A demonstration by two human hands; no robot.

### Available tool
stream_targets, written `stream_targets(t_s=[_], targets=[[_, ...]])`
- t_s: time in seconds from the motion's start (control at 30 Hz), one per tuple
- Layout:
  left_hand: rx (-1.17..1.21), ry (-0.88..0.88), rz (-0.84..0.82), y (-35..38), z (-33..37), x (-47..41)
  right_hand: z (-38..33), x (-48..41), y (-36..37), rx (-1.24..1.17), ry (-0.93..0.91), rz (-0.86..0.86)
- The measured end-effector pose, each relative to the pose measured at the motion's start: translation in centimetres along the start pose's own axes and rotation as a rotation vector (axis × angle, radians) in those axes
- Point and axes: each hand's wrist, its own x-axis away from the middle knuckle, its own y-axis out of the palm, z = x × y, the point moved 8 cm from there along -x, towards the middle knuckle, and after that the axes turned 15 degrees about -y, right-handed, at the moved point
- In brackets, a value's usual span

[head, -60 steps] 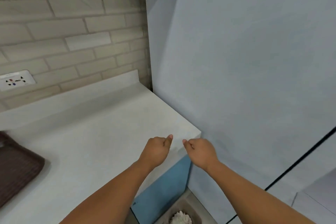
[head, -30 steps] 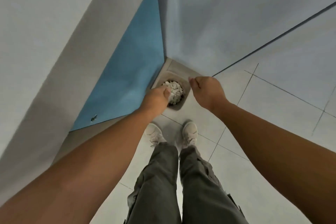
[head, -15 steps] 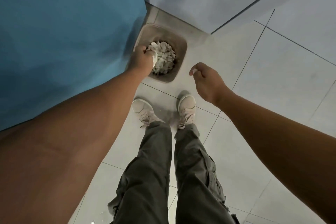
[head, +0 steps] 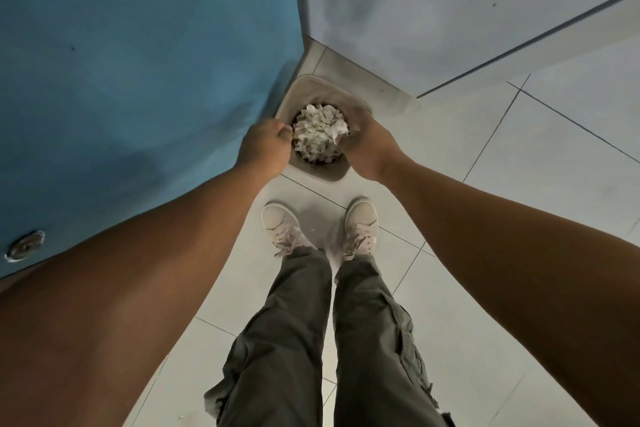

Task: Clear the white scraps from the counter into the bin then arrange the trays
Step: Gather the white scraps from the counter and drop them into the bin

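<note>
Dumping step: left hand (head: 266,146) curled, contents unclear; right hand (head: 364,148) pinches white crumpled scrap (head: 336,139) over beige square plastic bin (head: 330,177); likely release next.

Your beige bin (head: 320,173) sits upright on the floor, upper middle of the frame; white scraps (head: 318,135) lie crumpled inside it, piled high.

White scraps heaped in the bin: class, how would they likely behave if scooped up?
Probably light and floppy: the white scraps look thin and crumpled. Apt to scatter or spill, since they are loose pieces heaped high in the bin.
</note>
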Motion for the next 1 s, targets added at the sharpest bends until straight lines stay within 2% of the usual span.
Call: stream_targets(t_s=[0.17,0.3,0.47,0.63,0.8,1.0], targets=[[0.006,0.033,0.034,-1.7,1.2,2.1,-0.8,2.2,-2.4,0.108,-0.015,-0.031],[-0.023,0.130,0.100,-4.5,4.6,6.7,-4.8,5.0,-5.3,0.165,-0.109,-0.014],[-0.064,0.314,0.214,-10.1,10.5,15.6,-13.1,9.2,-10.8,0.227,-0.315,0.068],[-0.106,0.475,0.437,-18.3,14.8,25.0,-22.2,15.2,-18.0,0.349,-0.561,0.148],[-0.039,0.526,0.592,-26.0,16.0,33.4,-30.5,20.6,-23.0,0.405,-0.745,0.236],[0.052,0.503,0.751,-33.5,14.0,40.6,-42.0,24.2,-23.7,0.407,-0.960,0.226]])
